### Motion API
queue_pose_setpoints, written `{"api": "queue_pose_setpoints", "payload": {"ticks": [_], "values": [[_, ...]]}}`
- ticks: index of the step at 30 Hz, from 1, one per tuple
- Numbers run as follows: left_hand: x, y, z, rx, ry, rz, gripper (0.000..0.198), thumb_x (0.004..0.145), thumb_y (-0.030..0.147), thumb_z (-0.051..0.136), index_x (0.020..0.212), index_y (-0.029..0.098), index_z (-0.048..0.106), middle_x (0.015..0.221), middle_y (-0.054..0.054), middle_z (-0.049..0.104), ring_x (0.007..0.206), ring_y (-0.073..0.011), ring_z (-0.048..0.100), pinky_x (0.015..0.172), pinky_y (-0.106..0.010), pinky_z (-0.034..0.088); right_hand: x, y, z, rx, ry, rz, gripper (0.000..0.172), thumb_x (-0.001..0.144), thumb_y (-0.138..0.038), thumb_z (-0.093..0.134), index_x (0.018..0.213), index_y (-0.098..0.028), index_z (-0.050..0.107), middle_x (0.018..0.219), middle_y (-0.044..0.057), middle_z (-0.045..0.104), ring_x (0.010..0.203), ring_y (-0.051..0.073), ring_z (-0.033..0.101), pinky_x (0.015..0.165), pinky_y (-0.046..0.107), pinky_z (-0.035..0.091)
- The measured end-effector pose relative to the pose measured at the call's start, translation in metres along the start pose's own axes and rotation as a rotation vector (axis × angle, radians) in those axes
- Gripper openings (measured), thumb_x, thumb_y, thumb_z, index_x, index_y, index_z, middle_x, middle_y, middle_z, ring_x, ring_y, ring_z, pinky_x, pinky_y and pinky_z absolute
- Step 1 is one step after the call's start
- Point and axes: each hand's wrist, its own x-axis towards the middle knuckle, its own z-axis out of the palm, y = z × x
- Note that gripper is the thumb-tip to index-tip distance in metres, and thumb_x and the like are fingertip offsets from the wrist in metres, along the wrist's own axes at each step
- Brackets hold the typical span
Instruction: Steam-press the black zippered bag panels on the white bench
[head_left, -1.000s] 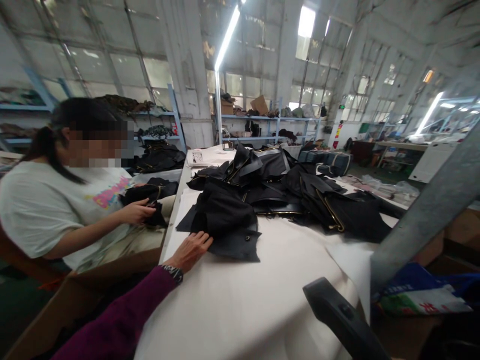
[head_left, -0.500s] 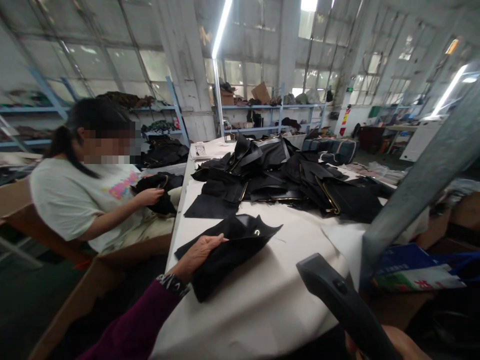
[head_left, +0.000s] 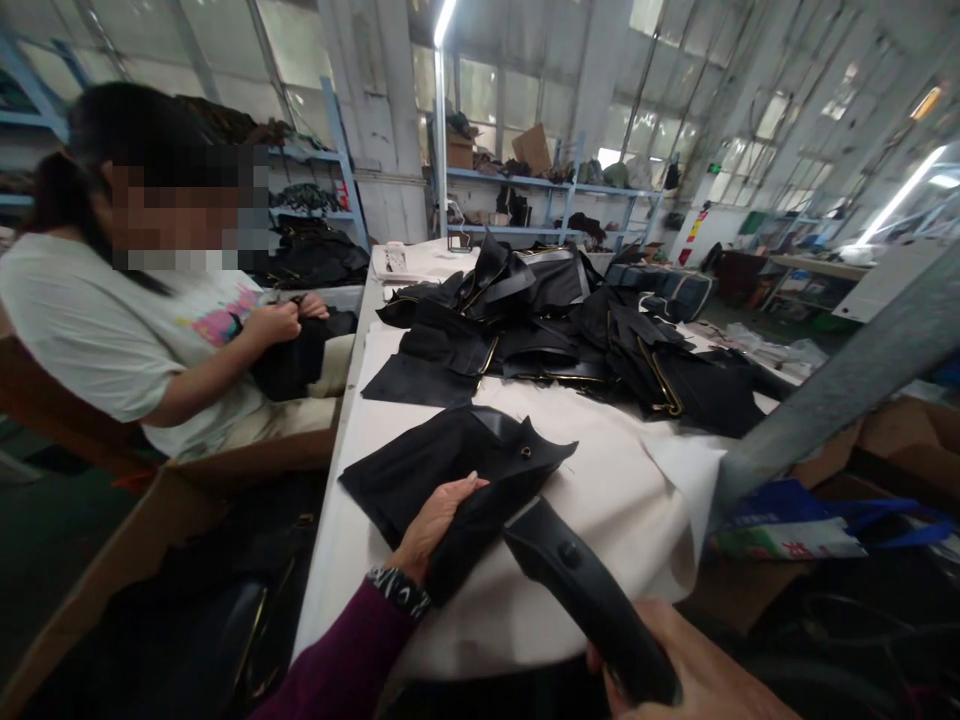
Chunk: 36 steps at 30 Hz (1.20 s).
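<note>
My left hand (head_left: 436, 518), in a purple sleeve, lies on a black fabric piece (head_left: 420, 465) with a small metal snap, fingers closed over its near edge. The piece rests on the white table (head_left: 600, 500) close to me. My right hand (head_left: 697, 675) is wrapped round the handle of a black tool (head_left: 581, 592) whose tip points toward the fabric, just right of my left hand. Farther back on the table sits a heap of black garments with gold trim (head_left: 570, 335).
A person in a white T-shirt (head_left: 112, 330) sits at the left, handling black fabric in the lap. A grey metal post (head_left: 840, 385) slants across the right. A blue bag (head_left: 795, 520) lies beside cardboard boxes at the right. Blue shelves line the back wall.
My left hand has pulled one black piece out of the heap toward me. The black tool in my right hand has moved left and closer to the piece.
</note>
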Motion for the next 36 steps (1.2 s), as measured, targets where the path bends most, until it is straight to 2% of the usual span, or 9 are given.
{"api": "queue_pose_setpoints", "payload": {"ticks": [6,10,15,19,23,27,29,32,36], "values": [[-0.005,-0.001,0.002,-0.078,-0.017,-0.066,0.024,0.075,0.041,0.070,0.078,0.017,0.072,0.071,0.001,0.071,0.066,-0.0122,0.061,0.069,-0.022,0.046,0.033,-0.002,0.011,0.097,-0.065,0.023,0.041,0.067,-0.029,0.075,0.102,-0.016,0.058,0.079,0.000,0.065,0.063,0.014,0.059,0.054,0.022,0.041],[-0.004,-0.001,0.004,0.013,-0.090,-0.063,0.030,0.078,0.045,0.066,0.077,0.015,0.070,0.069,0.000,0.068,0.063,-0.0124,0.057,0.064,-0.022,0.044,0.041,-0.015,0.007,0.234,-0.103,0.013,0.042,0.068,-0.032,0.072,0.100,-0.015,0.053,0.057,-0.006,0.058,0.045,0.010,0.051,0.046,0.020,0.036],[-0.010,-0.009,0.001,0.684,-0.069,0.193,0.041,0.086,0.053,0.050,0.082,0.017,0.069,0.073,-0.002,0.065,0.067,-0.0160,0.057,0.063,-0.025,0.042,0.032,-0.003,-0.026,0.309,0.017,-0.079,0.042,0.073,-0.042,0.070,0.098,-0.016,0.049,0.053,-0.007,0.054,0.039,0.009,0.047,0.043,0.021,0.038],[-0.021,-0.014,-0.004,1.308,-0.231,0.522,0.043,0.083,0.054,0.055,0.110,0.023,0.065,0.088,-0.006,0.069,0.079,-0.0224,0.062,0.073,-0.032,0.045,0.016,0.020,-0.048,0.299,0.117,-0.065,0.045,0.076,-0.049,0.066,0.099,-0.015,0.047,0.049,-0.007,0.052,0.040,0.011,0.048,0.044,0.022,0.037],[-0.014,-0.009,0.027,1.679,-0.320,0.793,0.046,0.087,0.048,0.052,0.125,0.022,0.055,0.117,-0.016,0.063,0.100,-0.0297,0.060,0.084,-0.042,0.046,0.006,0.037,-0.050,0.332,0.128,-0.042,0.043,0.073,-0.053,0.067,0.089,-0.016,0.050,0.045,-0.007,0.050,0.037,0.010,0.045,0.040,0.021,0.033],[0.019,-0.017,0.082,1.873,-0.262,0.685,0.059,0.081,0.039,0.062,0.128,0.005,0.050,0.121,-0.025,0.057,0.107,-0.0389,0.055,0.082,-0.050,0.047,0.001,0.047,-0.047,0.405,0.152,-0.038,0.046,0.070,-0.054,0.067,0.086,-0.016,0.048,0.044,-0.007,0.049,0.036,0.009,0.043,0.040,0.020,0.034],[0.035,-0.026,0.098,1.896,-0.182,0.608,0.062,0.082,0.031,0.059,0.131,-0.003,0.045,0.119,-0.028,0.056,0.108,-0.0427,0.053,0.080,-0.052,0.048,-0.003,0.050,-0.048,0.419,0.141,-0.047,0.045,0.070,-0.053,0.067,0.087,-0.016,0.049,0.044,-0.007,0.049,0.037,0.009,0.043,0.040,0.020,0.035],[0.052,-0.033,0.098,1.782,-0.104,0.529,0.054,0.086,0.015,0.043,0.135,-0.006,0.040,0.117,-0.030,0.059,0.106,-0.0416,0.057,0.081,-0.052,0.048,-0.007,0.054,-0.053,0.413,0.109,-0.041,0.043,0.070,-0.051,0.067,0.088,-0.016,0.050,0.046,-0.006,0.050,0.038,0.009,0.044,0.040,0.019,0.035],[0.062,-0.017,0.070,1.126,-0.128,0.389,0.042,0.086,0.017,0.047,0.125,0.006,0.057,0.124,-0.019,0.061,0.116,-0.0301,0.056,0.101,-0.044,0.039,-0.004,0.051,-0.056,0.447,0.102,0.015,0.047,0.065,-0.051,0.069,0.090,-0.017,0.049,0.051,-0.008,0.049,0.038,0.007,0.042,0.038,0.019,0.034]]}}
